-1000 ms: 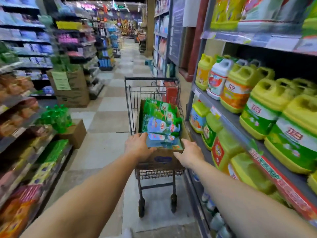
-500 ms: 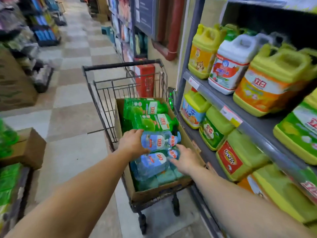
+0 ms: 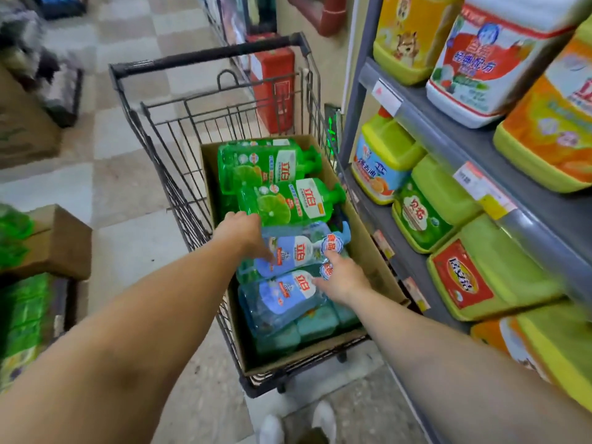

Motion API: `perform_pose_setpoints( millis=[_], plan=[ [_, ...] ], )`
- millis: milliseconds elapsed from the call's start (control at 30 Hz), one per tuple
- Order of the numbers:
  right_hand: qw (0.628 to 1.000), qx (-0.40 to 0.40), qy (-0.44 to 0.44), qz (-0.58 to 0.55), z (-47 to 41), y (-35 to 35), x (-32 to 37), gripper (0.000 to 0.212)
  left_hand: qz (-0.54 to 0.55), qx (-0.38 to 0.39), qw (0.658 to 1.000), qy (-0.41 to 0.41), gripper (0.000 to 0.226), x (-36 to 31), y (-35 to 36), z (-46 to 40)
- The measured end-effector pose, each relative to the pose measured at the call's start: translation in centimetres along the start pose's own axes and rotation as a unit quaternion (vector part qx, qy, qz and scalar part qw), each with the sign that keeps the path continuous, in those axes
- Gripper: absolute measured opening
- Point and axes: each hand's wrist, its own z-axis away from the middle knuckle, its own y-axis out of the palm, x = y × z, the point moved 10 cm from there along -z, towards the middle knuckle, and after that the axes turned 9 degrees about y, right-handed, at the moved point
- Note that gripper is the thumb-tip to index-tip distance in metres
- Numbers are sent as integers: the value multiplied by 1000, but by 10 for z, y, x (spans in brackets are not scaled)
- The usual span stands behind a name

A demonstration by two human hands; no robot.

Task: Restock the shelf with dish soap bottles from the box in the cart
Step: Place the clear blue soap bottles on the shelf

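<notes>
Both hands have sunk onto blue bottles [image 3: 301, 251]; box [image 3: 368, 251] nearer.

The brand 立白 is printed in red on the white label of the two green bottles [image 3: 282, 184] lying in the far part of the box [image 3: 368, 261]. The same 立白 is read on the two blue bottles [image 3: 298, 251] nearer the front edge, and 食品 is seen on a round badge there. On the white jug [image 3: 487, 59] at the upper shelf [image 3: 416, 100], red characters are printed, but they are too blurred. Price tags at the shelf edge cannot be read.
</notes>
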Motion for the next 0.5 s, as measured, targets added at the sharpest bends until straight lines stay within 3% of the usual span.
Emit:
perform_pose_setpoints(
  millis=[167, 300, 400, 500],
  plan=[
    [999, 17, 3, -28, -16, 4, -5, 62, -32, 44, 998, -8, 109, -5, 4, -6],
    [998, 23, 11, -50, -24, 10, -11, 56, -77, 91, 993, -2, 112, -9, 17, -1],
    [998, 21, 10, -65, -28, 11, -12, 55, 20, 112, 993, -28, 117, -7, 30, 4],
    [997, 21, 5, -77, -31, 12, -12, 52, 109, 88, 990, -33, 107, -8, 32, 11]
  ],
)
